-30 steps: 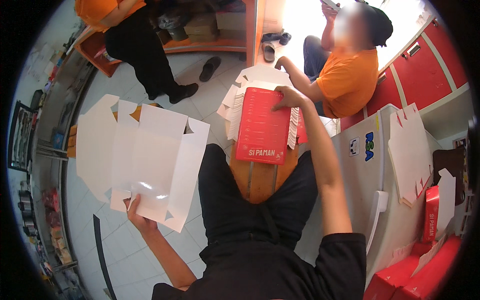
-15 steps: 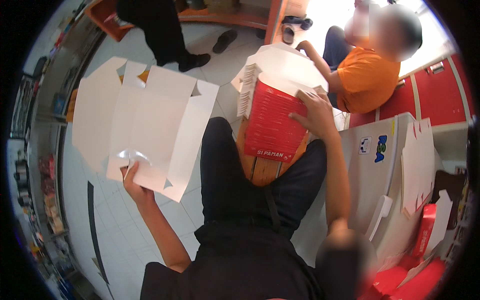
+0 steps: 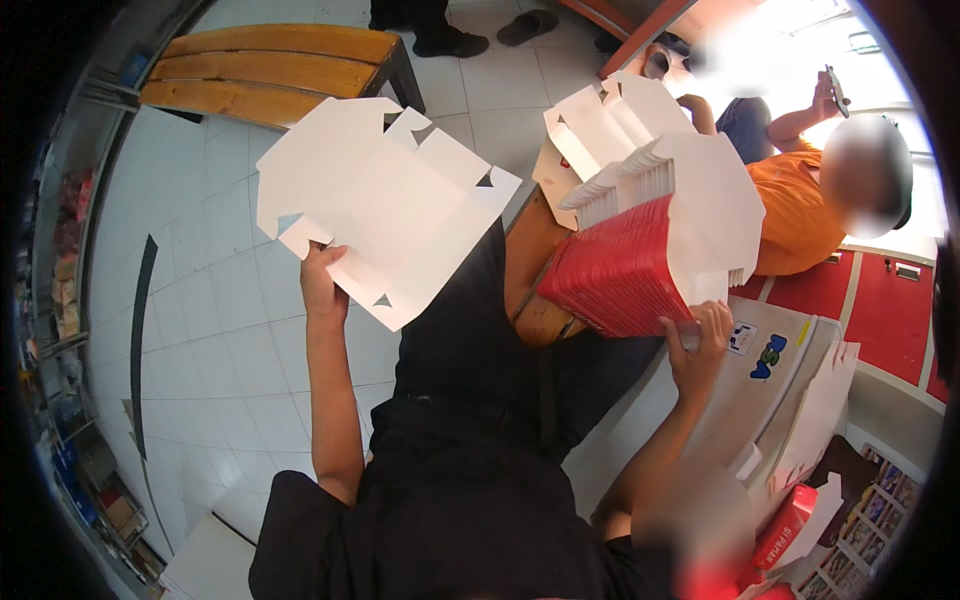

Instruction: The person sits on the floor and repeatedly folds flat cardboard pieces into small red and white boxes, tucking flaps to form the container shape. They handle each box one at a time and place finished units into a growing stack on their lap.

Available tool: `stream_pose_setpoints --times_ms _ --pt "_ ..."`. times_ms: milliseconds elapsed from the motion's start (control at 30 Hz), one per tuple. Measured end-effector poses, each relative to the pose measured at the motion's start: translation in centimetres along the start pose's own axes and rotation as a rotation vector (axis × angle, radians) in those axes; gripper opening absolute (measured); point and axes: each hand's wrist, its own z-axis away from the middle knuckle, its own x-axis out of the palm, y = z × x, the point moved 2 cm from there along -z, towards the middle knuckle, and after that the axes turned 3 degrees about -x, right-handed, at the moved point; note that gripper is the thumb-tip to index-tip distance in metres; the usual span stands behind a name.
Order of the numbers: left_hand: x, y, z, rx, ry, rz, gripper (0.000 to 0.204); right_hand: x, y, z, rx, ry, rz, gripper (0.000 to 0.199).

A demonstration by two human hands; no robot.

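Observation:
A flat, unfolded cardboard box blank (image 3: 390,200), white side up with cut notches and flaps, is raised over my left thigh. My left hand (image 3: 325,285) pinches its near left edge, thumb on top. A thick stack of red-and-white box blanks (image 3: 612,270) rests on the wooden bench between my legs, its red printed edges facing me. My right hand (image 3: 703,345) grips the stack's near right corner, thumb against the red side; part of its fingers is hidden. Just beyond the stack is a loose white blank with raised flaps (image 3: 590,125).
A seated person in orange (image 3: 795,210) holds a phone at the far right, near red cabinets (image 3: 885,310). Another wooden bench (image 3: 270,60) stands at the far left, with a person's dark shoes beside it. A pale appliance (image 3: 715,425) is on my right; shelves (image 3: 65,290) line the left.
My right hand has moved from the top of the stack to its near right corner, and the stack is turned. The blank in my left hand has shifted right and tilted. The view has swung.

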Motion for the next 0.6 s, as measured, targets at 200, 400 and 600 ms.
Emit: stream_pose_setpoints --times_ms 200,400,600 --pt "-0.1 0.2 -0.6 -0.036 0.01 -0.052 0.067 -1.8 2.5 2.8 0.125 0.018 -0.086 0.032" --pt "-0.1 0.2 -1.4 -0.033 -0.036 -0.057 0.069 -2.4 3.6 4.0 0.238 0.027 -0.206 0.034" --pt "-0.2 -0.1 -1.3 -0.013 -0.005 -0.026 0.065 -2.0 1.7 3.0 0.167 0.047 -0.107 0.026"
